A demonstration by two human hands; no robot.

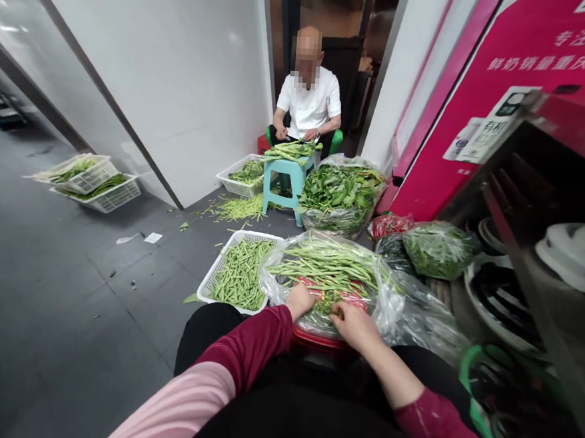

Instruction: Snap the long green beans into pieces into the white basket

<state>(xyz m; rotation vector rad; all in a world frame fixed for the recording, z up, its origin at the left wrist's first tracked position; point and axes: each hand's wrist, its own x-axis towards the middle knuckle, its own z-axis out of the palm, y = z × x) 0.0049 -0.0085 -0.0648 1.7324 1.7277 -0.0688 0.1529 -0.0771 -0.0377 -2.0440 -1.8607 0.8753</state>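
Long green beans [332,262] lie in an open clear plastic bag [384,299] on a red stool [319,341] in front of me. My left hand [301,301] is at the near edge of the beans, its fingers bent together; what they hold is too small to make out. To its right, my right hand [355,325] has its fingers pinched at a small heap of bean scraps [325,304] in the bag. Left of the bag sits a white basket [208,283] full of short bean pieces [241,274].
A person in white [308,103] sits behind a turquoise stool [286,168] bearing green stalks. Bagged leafy greens [342,189] stand beside it. White baskets [116,197] lie far left. A shelf [536,243] and green-rimmed basket [479,412] flank my right.
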